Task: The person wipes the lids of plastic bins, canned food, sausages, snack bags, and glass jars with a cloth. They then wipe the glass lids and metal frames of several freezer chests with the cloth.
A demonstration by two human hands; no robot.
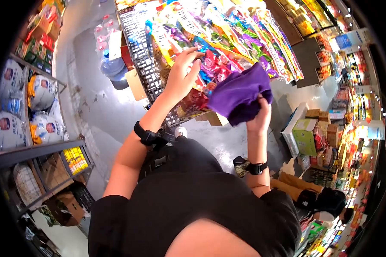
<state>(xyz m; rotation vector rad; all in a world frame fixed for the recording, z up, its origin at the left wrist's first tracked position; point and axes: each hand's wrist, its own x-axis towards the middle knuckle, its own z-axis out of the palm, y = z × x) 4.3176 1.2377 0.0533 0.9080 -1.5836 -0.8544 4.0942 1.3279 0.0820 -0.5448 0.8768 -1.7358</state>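
A purple cloth (pixel 240 94) hangs bunched from my right hand (pixel 260 115), whose fingers are closed on its right edge. The cloth hides part of the front right of the display. My left hand (pixel 184 73) is over the colourful candy bags (pixel 214 55), fingers apart and slightly bent, with nothing in it. Its fingertips are at the bags; whether they touch cannot be made out. The bags lie in overlapping rows on a black-and-white patterned display stand (pixel 137 51).
Left of the stand, a large blue water bottle (pixel 113 70) and packs of bottles (pixel 105 32) stand on the grey floor. Shelves with white sacks (pixel 10 128) line the left. At right are stacked boxes (pixel 304 137) and a person in dark clothes (pixel 330 199).
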